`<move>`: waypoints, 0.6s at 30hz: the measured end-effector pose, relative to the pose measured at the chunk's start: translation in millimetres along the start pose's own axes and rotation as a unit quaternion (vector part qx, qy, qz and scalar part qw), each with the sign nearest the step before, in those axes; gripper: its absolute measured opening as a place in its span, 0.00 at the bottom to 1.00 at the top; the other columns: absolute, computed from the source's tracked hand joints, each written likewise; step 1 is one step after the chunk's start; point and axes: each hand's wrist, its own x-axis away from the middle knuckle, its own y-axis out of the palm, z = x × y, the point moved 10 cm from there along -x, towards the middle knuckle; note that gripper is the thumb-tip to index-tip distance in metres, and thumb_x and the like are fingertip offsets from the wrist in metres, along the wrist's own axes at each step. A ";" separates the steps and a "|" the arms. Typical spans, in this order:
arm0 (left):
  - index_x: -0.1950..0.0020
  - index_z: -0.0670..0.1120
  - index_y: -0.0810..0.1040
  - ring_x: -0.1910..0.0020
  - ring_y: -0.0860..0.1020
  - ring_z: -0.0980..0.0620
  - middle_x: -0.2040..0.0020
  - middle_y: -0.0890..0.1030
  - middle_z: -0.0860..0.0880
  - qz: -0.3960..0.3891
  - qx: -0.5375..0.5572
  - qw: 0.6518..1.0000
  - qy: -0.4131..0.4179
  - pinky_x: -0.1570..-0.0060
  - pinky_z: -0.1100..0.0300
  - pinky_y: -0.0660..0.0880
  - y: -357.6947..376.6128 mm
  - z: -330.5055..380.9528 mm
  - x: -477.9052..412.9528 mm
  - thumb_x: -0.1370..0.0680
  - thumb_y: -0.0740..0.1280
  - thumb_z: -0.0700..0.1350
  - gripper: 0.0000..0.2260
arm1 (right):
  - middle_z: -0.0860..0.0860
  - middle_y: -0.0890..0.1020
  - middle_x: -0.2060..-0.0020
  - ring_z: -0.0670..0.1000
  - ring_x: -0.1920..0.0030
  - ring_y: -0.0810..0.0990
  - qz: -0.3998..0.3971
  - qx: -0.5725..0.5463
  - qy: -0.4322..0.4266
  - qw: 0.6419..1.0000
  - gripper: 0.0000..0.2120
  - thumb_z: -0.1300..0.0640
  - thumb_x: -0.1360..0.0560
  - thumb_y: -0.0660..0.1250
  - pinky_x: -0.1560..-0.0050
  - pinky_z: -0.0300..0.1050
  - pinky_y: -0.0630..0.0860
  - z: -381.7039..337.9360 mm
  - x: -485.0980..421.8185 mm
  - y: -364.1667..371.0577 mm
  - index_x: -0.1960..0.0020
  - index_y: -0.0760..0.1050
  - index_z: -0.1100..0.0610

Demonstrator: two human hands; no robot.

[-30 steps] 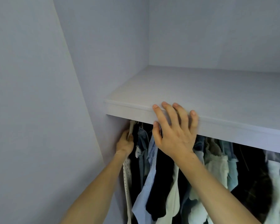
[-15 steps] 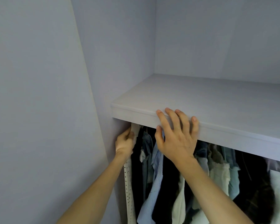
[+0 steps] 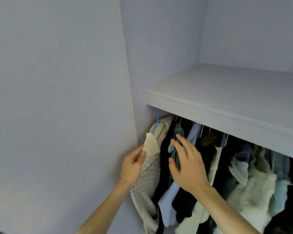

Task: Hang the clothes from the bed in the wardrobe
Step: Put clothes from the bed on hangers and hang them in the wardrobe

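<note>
Pale lilac panels form the inside of the wardrobe (image 3: 159, 48), and a white shelf (image 3: 227, 107) runs across it; every place below is told from that shelf. Under the shelf's left end, close against the side panel, a beige top (image 3: 150, 176) dotted with small holes hangs on 1 blue hanger (image 3: 158, 119), whose hook rises to just beneath the shelf's front edge (the rail is hidden behind that edge). The left hand (image 3: 134, 164), below the shelf's left end, pinches a folded corner of the beige top between thumb and fingers. The right hand (image 3: 188, 164) is spread wide, fingers straight and apart, gripping nothing. It hovers below the shelf, a little right of its left end, in front of the hanging clothes (image 3: 240, 159). It is blurred, so I cannot tell whether its fingertips touch the cloth. Beneath the shelf, just beside the beige top, hangs a black garment (image 3: 164, 166), then a light blue shirt (image 3: 167, 200). Further right under the shelf hangs a fluffy cream piece (image 3: 254, 188). Both forearms, 2 bare ones, reach up toward the shelf from the lower edge of the view.
</note>
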 end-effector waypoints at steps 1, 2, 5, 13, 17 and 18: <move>0.31 0.56 0.78 0.37 0.78 0.60 0.40 0.82 0.61 0.004 0.000 1.000 -0.009 0.32 0.52 0.72 -8.2 -5.4 13.9 0.17 0.63 0.44 0.15 | 0.50 0.67 0.25 0.53 0.27 0.68 -0.026 -0.058 0.038 0.997 0.27 0.48 0.24 0.64 0.31 0.54 0.71 5.1 6.2 14.1 0.26 0.68 0.55; 0.32 0.55 0.78 0.37 0.78 0.59 0.40 0.82 0.60 0.005 -0.005 1.000 -0.017 0.32 0.51 0.72 -15.9 -10.8 28.9 0.17 0.63 0.44 0.15 | 0.48 0.68 0.27 0.50 0.29 0.69 -0.046 -0.114 0.070 0.990 0.27 0.45 0.23 0.62 0.33 0.53 0.72 7.8 11.3 27.3 0.27 0.67 0.54; 0.33 0.57 0.78 0.39 0.79 0.60 0.42 0.83 0.61 0.004 -0.027 0.999 -0.044 0.36 0.57 0.73 -41.3 -22.3 80.4 0.16 0.62 0.45 0.14 | 0.45 0.69 0.34 0.45 0.39 0.77 -0.093 -0.229 0.144 0.958 0.27 0.43 0.22 0.63 0.39 0.52 0.76 3.2 20.4 60.7 0.27 0.65 0.51; 0.36 0.63 0.80 0.55 0.81 0.59 0.53 0.86 0.55 0.057 -0.061 0.989 -0.121 0.55 0.63 0.76 -125.5 -37.2 245.1 0.20 0.63 0.52 0.14 | 0.44 0.73 0.34 0.42 0.33 0.70 -0.246 -0.296 0.007 0.923 0.26 0.34 0.23 0.58 0.34 0.43 0.68 -112.0 55.3 102.1 0.32 0.72 0.47; 0.38 0.59 0.82 0.49 0.83 0.56 0.50 0.86 0.55 0.123 -0.064 0.979 -0.146 0.54 0.62 0.78 -175.5 -40.8 339.9 0.22 0.65 0.53 0.14 | 0.45 0.78 0.53 0.43 0.51 0.75 -0.275 -0.305 -0.083 0.908 0.21 0.34 0.23 0.59 0.48 0.36 0.70 -205.9 102.1 102.9 0.48 0.79 0.50; 0.38 0.59 0.82 0.49 0.83 0.56 0.50 0.86 0.56 0.144 -0.073 0.975 -0.155 0.54 0.61 0.79 -189.7 -42.8 366.2 0.22 0.66 0.53 0.13 | 0.45 0.77 0.56 0.43 0.54 0.75 -0.275 -0.315 -0.100 0.903 0.21 0.35 0.23 0.59 0.51 0.35 0.71 -229.5 117.1 102.1 0.50 0.80 0.50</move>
